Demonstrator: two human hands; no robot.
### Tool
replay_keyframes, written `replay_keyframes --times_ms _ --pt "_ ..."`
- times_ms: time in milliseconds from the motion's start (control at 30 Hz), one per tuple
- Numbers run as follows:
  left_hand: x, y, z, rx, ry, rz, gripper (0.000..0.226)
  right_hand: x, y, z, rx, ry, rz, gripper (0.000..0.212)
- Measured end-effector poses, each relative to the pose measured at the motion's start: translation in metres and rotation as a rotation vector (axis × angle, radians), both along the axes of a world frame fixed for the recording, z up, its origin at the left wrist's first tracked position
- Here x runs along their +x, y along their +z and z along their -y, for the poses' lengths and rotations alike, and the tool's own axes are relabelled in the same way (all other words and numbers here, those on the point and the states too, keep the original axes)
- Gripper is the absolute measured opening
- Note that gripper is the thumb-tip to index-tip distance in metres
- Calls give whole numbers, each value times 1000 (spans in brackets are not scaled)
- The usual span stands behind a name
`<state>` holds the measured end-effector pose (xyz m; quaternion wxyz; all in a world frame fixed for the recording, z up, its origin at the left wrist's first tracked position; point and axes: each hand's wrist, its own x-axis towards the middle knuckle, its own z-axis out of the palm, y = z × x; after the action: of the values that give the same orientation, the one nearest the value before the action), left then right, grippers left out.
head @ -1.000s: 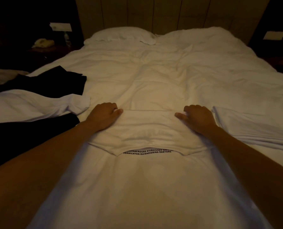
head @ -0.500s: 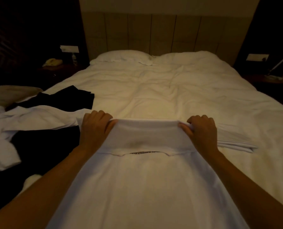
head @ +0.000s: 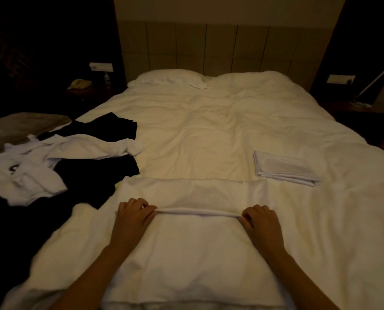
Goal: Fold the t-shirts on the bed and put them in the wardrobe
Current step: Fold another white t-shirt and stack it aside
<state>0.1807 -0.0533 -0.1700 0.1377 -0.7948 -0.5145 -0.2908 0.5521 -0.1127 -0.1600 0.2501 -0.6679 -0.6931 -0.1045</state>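
Observation:
A white t-shirt [head: 195, 249] lies spread on the bed [head: 209, 135] in front of me. My left hand [head: 133, 218] pinches one end of its folded edge and my right hand [head: 261, 222] pinches the other end, with the edge stretched taut between them. A folded white t-shirt [head: 285, 167] rests on the bed to the right, beyond my right hand. On the left lies a loose pile of white t-shirts [head: 36, 166] and black t-shirts [head: 97, 173].
White pillows [head: 168, 78] lie at the padded headboard [head: 220, 48]. A nightstand with a phone [head: 79, 84] stands at the far left, a lamp [head: 365, 90] at the far right. A brown cushion [head: 12, 128] sits beyond the pile at left.
Both hands lifted the shirt's far edge off the bed and drew it back toward me, making a fold. The printed text on the shirt is now hidden. My view rose.

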Motion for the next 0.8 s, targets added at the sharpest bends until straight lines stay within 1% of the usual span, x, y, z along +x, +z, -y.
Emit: replay_keyframes --times_ms 33,67,133,167,200,233,267,333,367,400,433,500,533,600,667,700,767,800 --pt "0 -2 8 -50 9 31 58 -5 2 7 -26 -29 -55 21" --pt "2 -2 21 -116 25 119 51 -10 5 16 -52 -64 -153 19" --pt "8 -1 46 -261 107 401 27 -20 8 34 -112 -133 -439 17" --pt "10 -1 56 -334 146 551 20 -22 8 40 -121 -159 -576 19" --pt "13 2 66 -404 184 724 19 -22 8 45 -126 -192 -680 21" --pt "15 7 72 -487 211 916 24 -23 10 48 -151 -222 -810 22" --pt "16 12 70 -581 227 1198 26 -23 14 48 -168 -248 -999 23" --pt "17 27 63 -790 169 1759 23 -25 25 43 -205 -298 -1555 16" --pt "16 33 59 -896 99 1949 30 -24 30 39 -232 -319 -1801 12" --pt "14 35 52 -968 41 2047 37 -24 35 34 -255 -318 -1961 10" --pt "14 38 46 -1005 -6 2129 42 -25 40 28 -272 -312 -2052 9" --pt "19 41 35 -1012 -101 2224 44 -29 45 17 -267 -273 -2179 14" --pt "25 44 29 -995 -125 2244 42 -31 47 12 -244 -246 -2236 18" --pt "34 46 20 -959 -180 2223 42 -36 49 2 -192 -197 -2303 30" --pt "37 46 11 -930 -213 2209 46 -35 47 -8 -147 -211 -2297 43" --pt "35 45 7 -896 -196 2200 45 -33 45 -11 -126 -228 -2283 47" --pt "25 38 -1 -821 -199 2200 36 -21 43 -16 -90 -277 -2220 49" --pt "19 35 -3 -807 -234 2217 33 -13 42 -18 -64 -296 -2172 45"
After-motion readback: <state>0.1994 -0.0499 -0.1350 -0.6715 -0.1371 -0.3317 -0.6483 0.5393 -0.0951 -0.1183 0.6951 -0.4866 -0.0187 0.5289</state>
